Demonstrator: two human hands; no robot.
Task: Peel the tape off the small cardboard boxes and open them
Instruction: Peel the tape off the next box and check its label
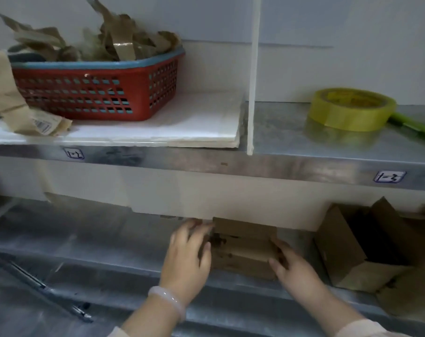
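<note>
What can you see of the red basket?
The basket is red plastic with lattice sides and a blue rim. It stands upright on a white board on the upper shelf, left of a white divider, heaped with crumpled brown tape strips. A loose strip lies beside its left end.

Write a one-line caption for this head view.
Left hand and right hand hold a small cardboard box on the lower shelf.

Red basket (94,93) and tape roll (352,109) stand above, perhaps, a pen (36,283).
</note>
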